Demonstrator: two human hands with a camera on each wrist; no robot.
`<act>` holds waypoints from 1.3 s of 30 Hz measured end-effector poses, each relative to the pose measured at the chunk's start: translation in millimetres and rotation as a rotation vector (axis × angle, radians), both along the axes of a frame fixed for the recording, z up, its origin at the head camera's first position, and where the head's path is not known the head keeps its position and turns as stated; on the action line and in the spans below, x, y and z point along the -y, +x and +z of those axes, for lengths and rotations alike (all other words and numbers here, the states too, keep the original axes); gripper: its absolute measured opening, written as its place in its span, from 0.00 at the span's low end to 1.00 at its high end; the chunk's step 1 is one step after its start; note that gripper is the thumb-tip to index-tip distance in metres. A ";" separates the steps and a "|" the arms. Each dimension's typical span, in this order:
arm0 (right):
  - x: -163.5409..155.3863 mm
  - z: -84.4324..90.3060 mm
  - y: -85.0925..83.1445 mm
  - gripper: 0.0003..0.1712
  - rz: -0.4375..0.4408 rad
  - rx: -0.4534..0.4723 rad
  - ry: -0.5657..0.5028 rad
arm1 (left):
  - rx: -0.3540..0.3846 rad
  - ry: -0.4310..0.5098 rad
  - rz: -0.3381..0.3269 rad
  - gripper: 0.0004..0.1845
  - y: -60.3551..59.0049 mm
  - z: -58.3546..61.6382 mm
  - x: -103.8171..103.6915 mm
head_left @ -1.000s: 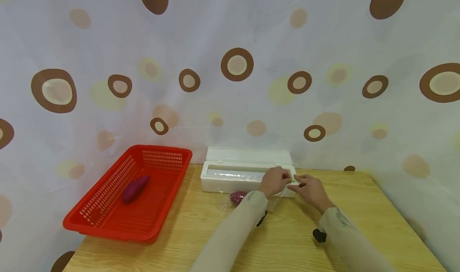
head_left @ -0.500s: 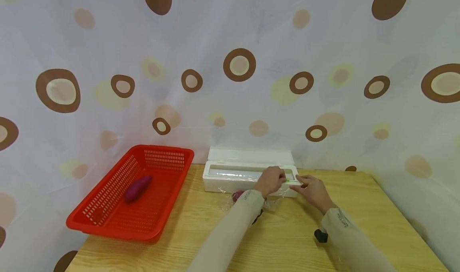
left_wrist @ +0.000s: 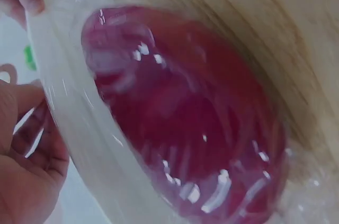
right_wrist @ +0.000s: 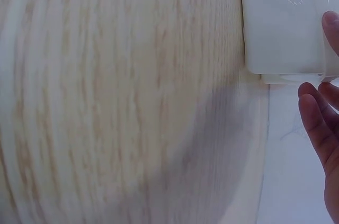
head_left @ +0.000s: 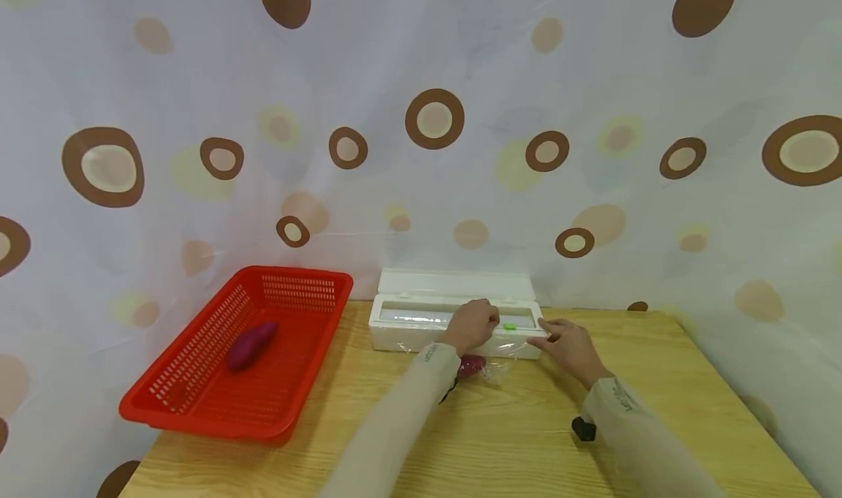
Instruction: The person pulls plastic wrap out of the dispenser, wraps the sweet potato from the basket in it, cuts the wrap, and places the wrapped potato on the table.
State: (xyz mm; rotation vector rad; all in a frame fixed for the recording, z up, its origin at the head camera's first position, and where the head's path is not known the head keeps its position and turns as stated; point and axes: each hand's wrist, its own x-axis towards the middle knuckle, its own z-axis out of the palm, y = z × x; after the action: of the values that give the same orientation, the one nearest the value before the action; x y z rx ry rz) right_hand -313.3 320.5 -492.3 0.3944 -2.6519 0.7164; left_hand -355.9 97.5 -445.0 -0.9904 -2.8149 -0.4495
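A white cling film box (head_left: pixel 395 337) with a raised lid stands against the back wall, with a film roll (head_left: pixel 414 317) inside. On its front edge sits a green slide cutter (head_left: pixel 509 327). My left hand (head_left: pixel 470 327), fingers curled, is at this edge, left of the cutter and apart from it; nothing shows in its grip. At the box's right end my right hand (head_left: pixel 571 348) grips the corner between thumb and fingers. Clear film covers a purple sweet potato (left_wrist: pixel 180 113) lying in front of the box; the left wrist partly hides it in the head view.
A red plastic basket (head_left: pixel 296 403) stands on the left, with another purple sweet potato (head_left: pixel 251 346) in it. The wooden table (head_left: pixel 513 447) ends at a patterned wall sheet (head_left: pixel 368 52) behind the box.
My left hand has moved left along the box's front edge. The green cutter has slid left too and now shows clear of the hand. My right hand keeps its grip on the box end.
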 end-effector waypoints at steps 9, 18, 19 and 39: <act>7.4 -4.7 0.4 0.32 0.012 -0.028 -0.004 | 0.138 0.132 -0.036 0.13 -1.7 -3.9 -1.1; 12.8 -8.8 -2.5 0.32 0.027 -0.027 0.007 | 0.170 0.083 0.065 0.11 2.5 -7.8 -4.7; 13.5 -9.0 -2.2 0.32 0.028 -0.029 0.009 | 0.170 0.077 0.068 0.11 3.4 -8.1 -4.6; 4.3 1.7 -1.5 0.34 0.009 0.024 0.060 | 0.059 0.040 0.179 0.06 -8.8 5.7 153.3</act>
State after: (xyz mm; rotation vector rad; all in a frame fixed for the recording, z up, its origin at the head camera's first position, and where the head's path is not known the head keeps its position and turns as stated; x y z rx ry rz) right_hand -314.8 316.2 -490.6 0.4169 -2.7006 0.6498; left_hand -364.8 -55.8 -439.3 -0.7201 -2.9005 -0.5180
